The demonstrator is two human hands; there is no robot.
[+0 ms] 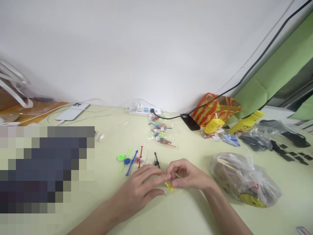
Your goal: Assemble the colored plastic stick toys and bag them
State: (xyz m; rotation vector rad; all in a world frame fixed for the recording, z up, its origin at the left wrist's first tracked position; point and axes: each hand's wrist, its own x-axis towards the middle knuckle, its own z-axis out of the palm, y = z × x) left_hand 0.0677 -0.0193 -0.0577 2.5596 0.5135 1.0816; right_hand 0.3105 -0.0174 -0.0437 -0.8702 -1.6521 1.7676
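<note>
- On the pale green table [186, 218], near its front edge, both hands meet over a small yellow plastic piece [168, 186].
- Right hand [188, 178]: fingers curled inward, thumb and forefinger tips pinched close at the yellow piece; the pinch looks closed on its upper end, though the contact itself is partly hidden by the knuckles.
- Left hand [139, 191]: fingers stretched nearly flat and held together, palm down, tips touching the yellow piece from the left side. Not wrapped round it; whether it presses or only rests, cannot tell.
- Yellow piece lies low between the two sets of fingertips, its lower end sticking out below them toward the table.
- Just behind the left hand: a row of loose small toys [133, 158], green, blue, red, white and black, close to the knuckles but apart from them.
- Farther back: clear packets of the same coloured parts [160, 132], then a white power strip [143, 111] against the wall.
- Right of the right wrist, near: a crumpled clear plastic bag [244, 179] with contents.
- Left side: a blurred-out block; open table between it and the left forearm.
- Bare table in front of both hands and between the forearms.
</note>
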